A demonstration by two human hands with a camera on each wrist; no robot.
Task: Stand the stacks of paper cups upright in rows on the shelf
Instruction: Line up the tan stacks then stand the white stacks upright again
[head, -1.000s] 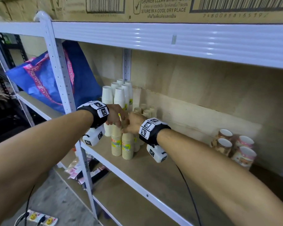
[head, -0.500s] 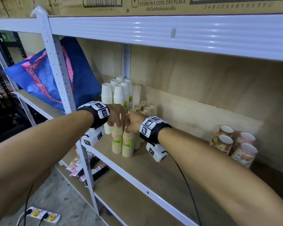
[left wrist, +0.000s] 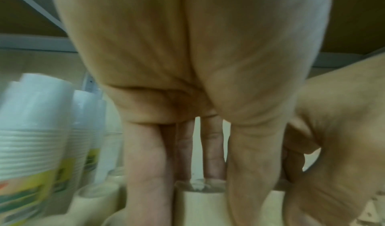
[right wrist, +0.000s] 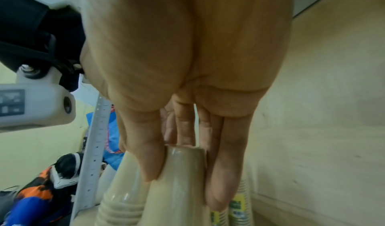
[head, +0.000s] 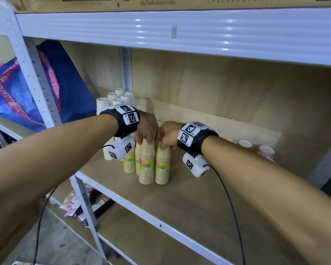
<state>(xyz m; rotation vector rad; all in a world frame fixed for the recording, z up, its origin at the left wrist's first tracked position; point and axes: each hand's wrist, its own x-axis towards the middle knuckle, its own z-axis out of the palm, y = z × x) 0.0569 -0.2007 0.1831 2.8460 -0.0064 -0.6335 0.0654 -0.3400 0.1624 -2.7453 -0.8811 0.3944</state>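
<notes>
Several tan cup stacks with yellow-green labels stand upright on the wooden shelf (head: 189, 192). My left hand (head: 146, 133) grips the top of one front stack (head: 146, 165), thumb and fingers (left wrist: 145, 163) down its sides around the stack's top (left wrist: 200, 201). My right hand (head: 167, 139) grips the top of the neighbouring stack (head: 162, 166); in the right wrist view its fingers (right wrist: 220, 172) pinch that tan stack (right wrist: 183, 180). Both stacks rest on the shelf, side by side. Taller white cup stacks (head: 120, 100) stand behind at the back left.
Patterned cups (head: 266, 151) lie at the back right of the shelf. A blue bag (head: 27, 88) sits beyond the white upright post (head: 36, 73). The upper shelf beam (head: 180, 33) hangs overhead. Packets (head: 84, 203) lie on the lower shelf.
Both hands have come lower onto the tops of the two front stacks, which now stand closer to the shelf's front edge. The head view has tilted downward.
</notes>
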